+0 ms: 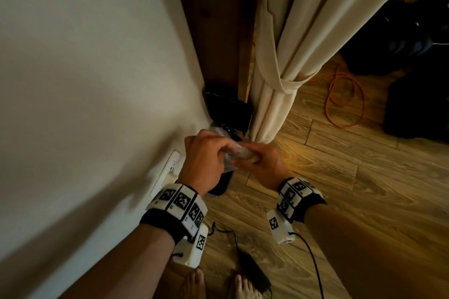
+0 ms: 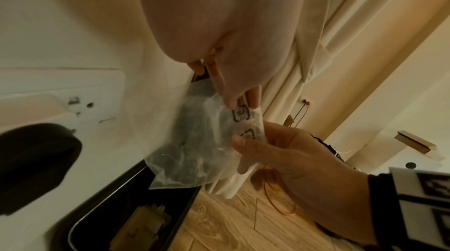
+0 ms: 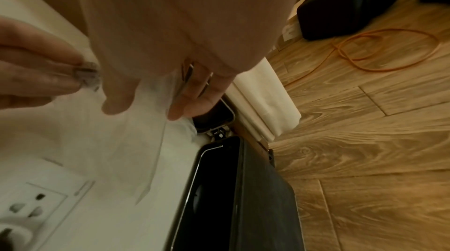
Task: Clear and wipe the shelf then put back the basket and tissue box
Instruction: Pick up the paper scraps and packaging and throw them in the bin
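Hands: left hand (image 1: pixel 206 155) and right hand (image 1: pixel 261 160) together, both pinching clear plastic bag (image 2: pixel 194 147).
Bin: black bin (image 3: pixel 243 188) at twelve o'clock, against wall (image 1: pixel 85 68).

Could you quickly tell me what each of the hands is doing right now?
Left hand: pinching the clear plastic bag.
Right hand: gripping the same bag's other edge.

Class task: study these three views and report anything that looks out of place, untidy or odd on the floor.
A loose orange cable lies looped across the wooden plank floor, and a thin black cord trails by the bare feet; both look like trip hazards.
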{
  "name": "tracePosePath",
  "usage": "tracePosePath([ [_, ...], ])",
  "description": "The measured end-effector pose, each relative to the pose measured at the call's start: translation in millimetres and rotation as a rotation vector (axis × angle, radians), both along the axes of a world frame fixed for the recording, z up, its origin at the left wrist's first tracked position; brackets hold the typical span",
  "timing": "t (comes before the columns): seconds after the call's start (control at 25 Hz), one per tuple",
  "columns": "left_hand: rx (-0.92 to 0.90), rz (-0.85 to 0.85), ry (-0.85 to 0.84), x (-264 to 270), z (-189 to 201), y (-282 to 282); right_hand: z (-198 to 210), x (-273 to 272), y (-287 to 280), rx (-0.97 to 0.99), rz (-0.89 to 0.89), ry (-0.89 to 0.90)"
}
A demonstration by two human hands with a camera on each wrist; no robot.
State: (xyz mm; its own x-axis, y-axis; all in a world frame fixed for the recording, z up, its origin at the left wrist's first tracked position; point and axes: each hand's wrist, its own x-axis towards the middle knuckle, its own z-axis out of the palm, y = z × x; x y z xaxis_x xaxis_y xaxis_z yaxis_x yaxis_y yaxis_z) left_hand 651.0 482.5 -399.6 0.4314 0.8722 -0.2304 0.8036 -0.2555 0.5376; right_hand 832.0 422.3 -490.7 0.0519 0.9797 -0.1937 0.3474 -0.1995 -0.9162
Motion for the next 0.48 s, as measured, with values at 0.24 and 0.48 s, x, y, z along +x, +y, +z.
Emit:
tracePosePath([
  [0.24,0.070,-0.065,0.006,-11.6,11.1,17.1,-59.9,-18.5,7.2,-0.177,-0.154,-0.164],
  [0.48,0.051,0.079,-0.158,-27.9,24.2,26.6,-94.1,-53.4,38.2,-0.613,-0.254,-0.035],
])
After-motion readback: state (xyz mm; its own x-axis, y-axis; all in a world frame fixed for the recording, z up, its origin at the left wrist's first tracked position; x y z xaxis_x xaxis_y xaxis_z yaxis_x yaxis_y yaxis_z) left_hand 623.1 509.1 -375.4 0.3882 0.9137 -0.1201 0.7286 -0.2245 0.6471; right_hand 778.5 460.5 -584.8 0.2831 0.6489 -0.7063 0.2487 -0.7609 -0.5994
